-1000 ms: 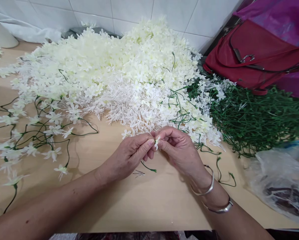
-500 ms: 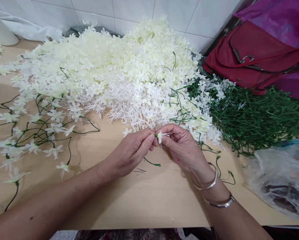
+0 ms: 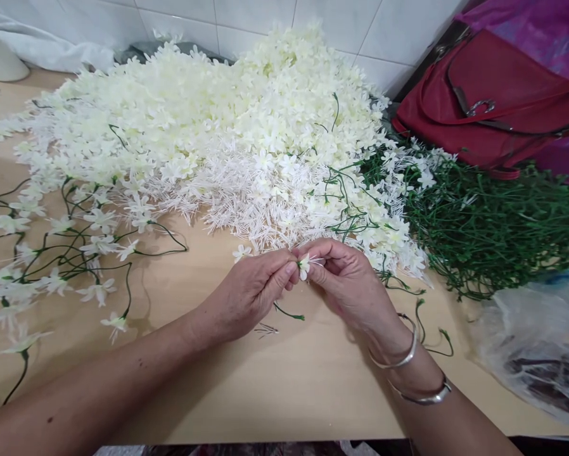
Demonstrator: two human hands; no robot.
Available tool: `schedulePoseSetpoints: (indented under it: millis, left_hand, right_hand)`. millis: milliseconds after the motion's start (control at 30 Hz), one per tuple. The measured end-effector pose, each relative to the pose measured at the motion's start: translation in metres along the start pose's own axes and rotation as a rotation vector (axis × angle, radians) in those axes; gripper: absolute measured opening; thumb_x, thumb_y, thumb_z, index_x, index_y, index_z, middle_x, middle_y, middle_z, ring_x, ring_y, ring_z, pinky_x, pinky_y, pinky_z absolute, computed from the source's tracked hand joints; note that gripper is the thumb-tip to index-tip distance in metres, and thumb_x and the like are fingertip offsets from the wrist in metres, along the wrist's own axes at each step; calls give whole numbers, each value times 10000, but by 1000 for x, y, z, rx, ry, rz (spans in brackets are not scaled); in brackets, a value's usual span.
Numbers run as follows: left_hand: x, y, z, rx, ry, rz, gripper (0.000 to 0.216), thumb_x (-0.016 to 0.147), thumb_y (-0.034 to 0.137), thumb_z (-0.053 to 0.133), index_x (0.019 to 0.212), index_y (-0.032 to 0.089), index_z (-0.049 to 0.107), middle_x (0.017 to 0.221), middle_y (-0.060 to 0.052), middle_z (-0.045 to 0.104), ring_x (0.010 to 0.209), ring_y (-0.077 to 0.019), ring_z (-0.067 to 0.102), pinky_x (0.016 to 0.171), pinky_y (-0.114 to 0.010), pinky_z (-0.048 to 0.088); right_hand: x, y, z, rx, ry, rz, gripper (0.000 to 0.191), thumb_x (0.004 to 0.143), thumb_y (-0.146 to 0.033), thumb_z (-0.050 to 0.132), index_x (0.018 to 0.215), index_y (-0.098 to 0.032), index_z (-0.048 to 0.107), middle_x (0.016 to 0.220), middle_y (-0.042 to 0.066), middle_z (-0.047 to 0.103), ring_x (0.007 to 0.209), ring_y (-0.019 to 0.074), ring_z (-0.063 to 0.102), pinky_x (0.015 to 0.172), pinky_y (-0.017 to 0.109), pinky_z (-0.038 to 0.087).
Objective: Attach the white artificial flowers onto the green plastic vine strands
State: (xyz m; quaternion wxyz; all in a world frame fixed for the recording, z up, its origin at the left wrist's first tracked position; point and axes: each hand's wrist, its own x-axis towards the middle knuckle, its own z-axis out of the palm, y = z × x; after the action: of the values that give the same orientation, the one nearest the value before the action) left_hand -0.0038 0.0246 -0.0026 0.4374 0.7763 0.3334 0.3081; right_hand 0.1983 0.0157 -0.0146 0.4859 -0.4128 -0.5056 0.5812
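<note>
Between my hands, above the table (image 3: pixel 265 392), is a small white artificial flower (image 3: pixel 304 267) with a green base. My left hand (image 3: pixel 251 291) pinches it by the green stem end just under the petals. On the other side, my right hand (image 3: pixel 351 282) has thumb and forefinger closed at the thin white stamens that stick out of the petals. A green stem (image 3: pixel 291 314) shows below my left fingers; I cannot tell whether it belongs to this flower. A few loose stamens (image 3: pixel 266 329) lie beside it.
A big heap of white flower heads (image 3: pixel 194 107) covers the back, with white stamens (image 3: pixel 246 196) in front. Stemmed flowers (image 3: pixel 99 244) lie left, green stems (image 3: pixel 493 228) right. A red bag (image 3: pixel 503 95) and a clear plastic bag (image 3: pixel 531 342) sit at the right.
The flower has turned a little between my fingers, its petals now tilted downward and more open to view. Both hands stay in nearly the same place. The view has shifted slightly.
</note>
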Motion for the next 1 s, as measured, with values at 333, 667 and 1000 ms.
schedulePoseSetpoints:
  millis: [333, 667, 1000]
  left_hand:
    - [-1, 5, 4, 80, -18, 60, 321, 1096, 255, 354, 810, 215, 494, 730, 26, 532, 660, -126, 536, 648, -259, 439]
    - [-2, 0, 5, 145, -33, 108, 325, 1095, 236, 362, 788, 213, 467, 701, 39, 497, 635, -123, 499, 636, -262, 412]
    - [4, 8, 1, 68, -7, 57, 331, 1099, 252, 396, 821, 198, 567, 719, 29, 589, 666, -120, 578, 667, -258, 458]
  right_hand:
    - [0, -14, -10, -38, -110, 39, 206, 817, -397, 886, 826, -239, 754, 919, 31, 730, 867, 179, 675, 810, 336, 555]
    - [1, -15, -11, -81, -170, -42, 199, 855, -361, 857, 777, -229, 729, 856, 20, 701, 839, 164, 665, 784, 316, 525]
    - [0, -16, -6, -70, -76, 42, 226, 848, -403, 859, 912, -238, 719, 853, 19, 694, 777, 170, 641, 734, 332, 537]
